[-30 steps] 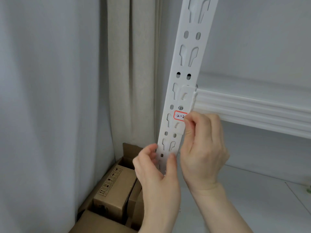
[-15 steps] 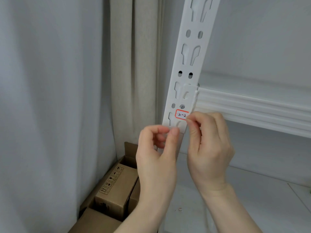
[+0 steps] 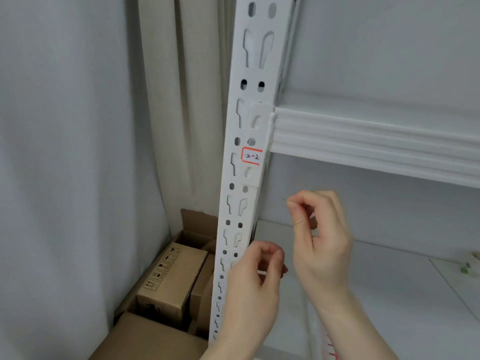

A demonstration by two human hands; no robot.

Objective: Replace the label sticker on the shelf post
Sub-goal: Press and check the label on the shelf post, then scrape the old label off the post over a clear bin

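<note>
The white perforated shelf post (image 3: 249, 157) ran up the middle of the view, tilted slightly rightward toward its top. On it, just below the level where the white shelf beam (image 3: 363, 136) met the post, sat the label sticker (image 3: 251, 157): a small white rectangle with a red border and handwritten "2-2", stuck flat over the post's right column of slots. Neither of your hands touched it.

Your right hand (image 3: 320, 237) hung below and to the right of the sticker, apart from the post, with thumb and forefinger pinched together and the other fingers curled; whether anything lay in that pinch could not be told. Your left hand (image 3: 255, 284) was lower and nearer, overlapping the post's right edge, its fingers curled with thumb meeting forefinger; a thin pale sliver showed between them, too small to identify.

At left, behind the post, hung a beige curtain (image 3: 179, 100), and below it on the floor stood open cardboard boxes (image 3: 171, 279). The lower white shelf board (image 3: 389, 294) extended to the right.
</note>
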